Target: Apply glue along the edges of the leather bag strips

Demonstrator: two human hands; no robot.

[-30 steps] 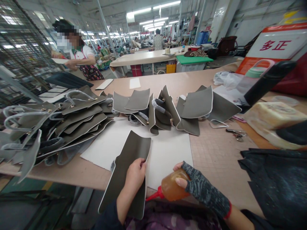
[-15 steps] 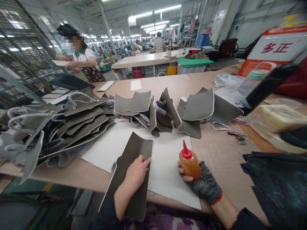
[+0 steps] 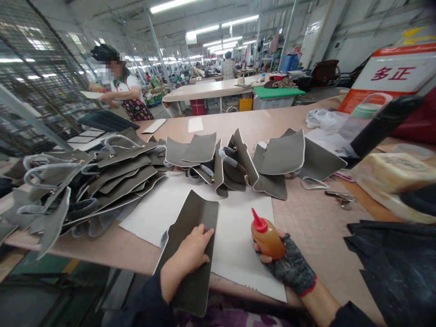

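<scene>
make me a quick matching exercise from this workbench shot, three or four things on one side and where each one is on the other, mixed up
Things:
1. squeeze bottle
2. grey panel
3. white sheet
4. stack of grey bag pieces

Places:
A. flat on the table, under the panel
B. gripped upright in the gloved right hand
C. piled to the left
D. pressed under the bare left hand, hanging over the table's edge

Pairs: 1-B, 2-D, 3-A, 4-C

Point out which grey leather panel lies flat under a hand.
The single grey panel on the white sheet, pressed by the left hand; the others sit piled or propped farther back.
</scene>
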